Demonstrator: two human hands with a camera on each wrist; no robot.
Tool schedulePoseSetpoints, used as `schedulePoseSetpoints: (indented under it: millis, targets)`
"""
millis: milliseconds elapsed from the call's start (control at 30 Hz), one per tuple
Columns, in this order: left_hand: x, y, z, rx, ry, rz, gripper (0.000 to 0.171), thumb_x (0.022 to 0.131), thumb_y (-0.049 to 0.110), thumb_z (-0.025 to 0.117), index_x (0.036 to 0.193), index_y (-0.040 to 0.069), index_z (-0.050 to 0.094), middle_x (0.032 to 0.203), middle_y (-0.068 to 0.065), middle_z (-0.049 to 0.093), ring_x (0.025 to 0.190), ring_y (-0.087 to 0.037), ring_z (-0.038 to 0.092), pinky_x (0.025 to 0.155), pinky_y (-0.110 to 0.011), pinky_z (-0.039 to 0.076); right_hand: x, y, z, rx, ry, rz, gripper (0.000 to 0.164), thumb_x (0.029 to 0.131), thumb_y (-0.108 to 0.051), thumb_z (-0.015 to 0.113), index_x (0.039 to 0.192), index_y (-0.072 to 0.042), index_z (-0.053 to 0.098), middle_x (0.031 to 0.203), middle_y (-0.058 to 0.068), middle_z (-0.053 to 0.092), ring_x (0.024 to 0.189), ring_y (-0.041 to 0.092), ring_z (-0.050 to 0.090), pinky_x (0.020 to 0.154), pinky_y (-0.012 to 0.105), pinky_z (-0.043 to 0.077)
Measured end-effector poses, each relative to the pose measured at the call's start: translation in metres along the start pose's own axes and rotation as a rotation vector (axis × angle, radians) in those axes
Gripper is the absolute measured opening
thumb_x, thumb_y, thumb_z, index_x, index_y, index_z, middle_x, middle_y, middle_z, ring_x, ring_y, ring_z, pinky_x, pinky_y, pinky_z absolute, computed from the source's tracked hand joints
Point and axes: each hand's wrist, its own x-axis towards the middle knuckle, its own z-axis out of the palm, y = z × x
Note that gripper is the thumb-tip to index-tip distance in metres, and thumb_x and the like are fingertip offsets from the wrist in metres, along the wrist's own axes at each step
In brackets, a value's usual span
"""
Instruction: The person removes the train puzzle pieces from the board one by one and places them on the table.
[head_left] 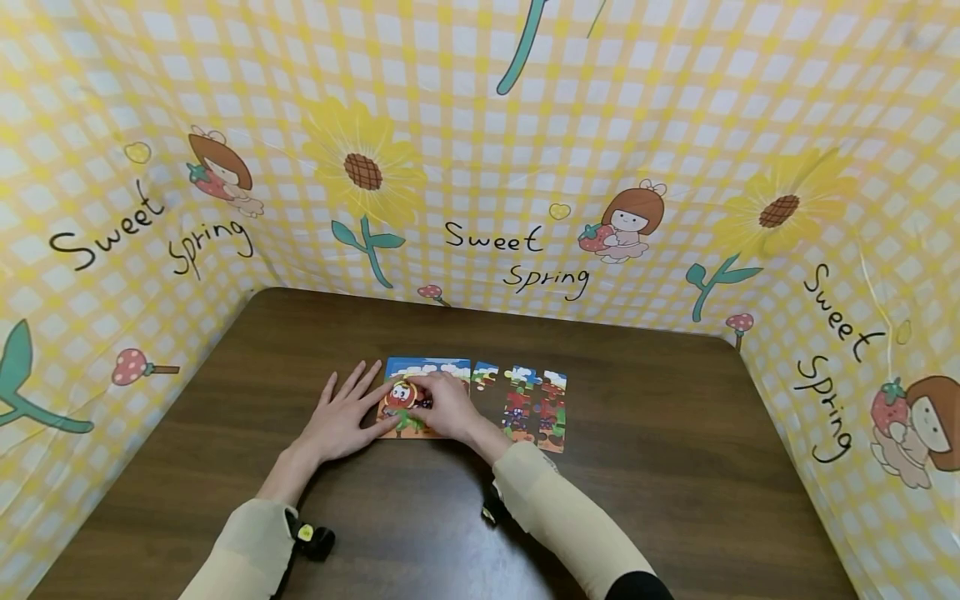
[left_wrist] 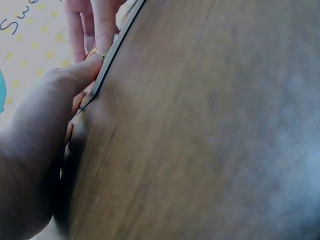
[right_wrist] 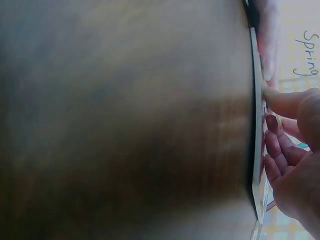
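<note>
A colourful jigsaw puzzle [head_left: 442,365] lies on a flat board on the table, with blue sky and a cartoon figure in its picture. My left hand [head_left: 341,423] lies flat at its left edge, fingers spread, with thumb and forefinger touching the board. Over the middle my right hand [head_left: 447,406] is lowered, thumb and fingers curved and pinching a puzzle piece [head_left: 424,397] at the board's surface. That hand covers much of the piece and the board's right part. In the right wrist view, its fingertips meet the thin board [right_wrist: 257,125].
Loose puzzle pieces lie right of the board: a small group [head_left: 486,374] at the top and two joined columns, one nearer [head_left: 517,408] and one farther right [head_left: 553,408]. The brown wooden table [head_left: 660,467] is bordered by a yellow checked cloth [head_left: 480,158] at back and sides.
</note>
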Motion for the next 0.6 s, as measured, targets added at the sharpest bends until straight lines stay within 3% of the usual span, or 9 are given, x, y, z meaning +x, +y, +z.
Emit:
schedulePoseSetpoints:
  millis: [67,167,333,600]
  targets:
    - [0.000,0.001,-0.001,-0.010,0.001,0.000,0.078,0.103,0.067,0.062,0.168,0.026,0.049,0.183,-0.017,0.027,0.171,-0.046,0.017,0.132,-0.078,0.002,0.001,0.006,0.004,-0.019,0.009,-0.038,0.050,0.097,-0.024,0.086,0.144,-0.009,0.073,0.112,0.005,0.079,0.097,0.015,0.065,0.089,0.032,0.052]
    - [-0.002,0.002,0.000,-0.007,-0.001,0.001,0.077,0.103,0.067,0.063,0.169,0.031,0.047,0.183,-0.017,0.027,0.171,-0.047,0.018,0.132,-0.079,0.003,0.000,0.009,0.003,0.053,-0.001,-0.034,0.049,0.098,-0.022,0.085,0.143,-0.006,0.073,0.110,0.006,0.077,0.092,0.011,0.063,0.083,0.026,0.051]
    - [-0.002,0.002,0.000,0.000,-0.028,-0.029,0.078,0.104,0.068,0.062,0.171,0.034,0.042,0.185,-0.015,0.022,0.172,-0.046,0.013,0.133,-0.077,-0.001,-0.004,0.004,-0.011,0.244,-0.016,0.054,0.046,0.099,-0.013,0.084,0.141,0.001,0.072,0.110,0.014,0.075,0.091,0.015,0.066,0.080,0.025,0.056]
    - [-0.002,0.004,-0.005,0.037,-0.072,-0.053,0.080,0.105,0.069,0.059,0.173,0.035,0.037,0.186,-0.012,0.017,0.174,-0.042,0.009,0.135,-0.075,-0.003,-0.015,0.015,-0.031,0.352,-0.012,0.143,0.048,0.101,-0.006,0.079,0.147,-0.002,0.068,0.120,0.016,0.075,0.101,0.019,0.070,0.085,0.029,0.059]
